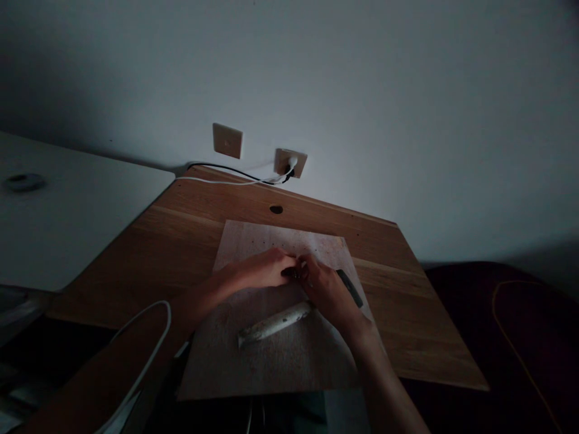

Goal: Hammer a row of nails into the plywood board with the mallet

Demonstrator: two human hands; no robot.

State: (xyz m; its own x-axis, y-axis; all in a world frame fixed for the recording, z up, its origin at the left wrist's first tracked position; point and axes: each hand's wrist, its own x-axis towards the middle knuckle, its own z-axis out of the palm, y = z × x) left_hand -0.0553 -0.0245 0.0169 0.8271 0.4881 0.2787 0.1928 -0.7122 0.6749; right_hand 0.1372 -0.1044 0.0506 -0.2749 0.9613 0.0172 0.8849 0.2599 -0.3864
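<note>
My left hand (272, 267) and my right hand (326, 290) meet fingertip to fingertip low over a pale wooden board (253, 374). Both are closed in a pinch; whatever small thing lies between the fingers is too dark and small to name. A hammer lies on the board beneath my right hand. Its worn, whitish handle (278, 323) points toward the lower left, and its dark head (350, 288) shows to the right of that hand. The middle of the hammer is hidden. A row of tiny dark dots marks the board's far part, beyond my hands.
The board rests on a brown wooden desk (407, 307) with a round cable hole (275, 209). Behind are a wall socket (291, 163) with plugged-in white and black cables, and another wall plate (227, 141). A white surface (81, 211) stands left. A white cable (168, 319) loops by my left forearm.
</note>
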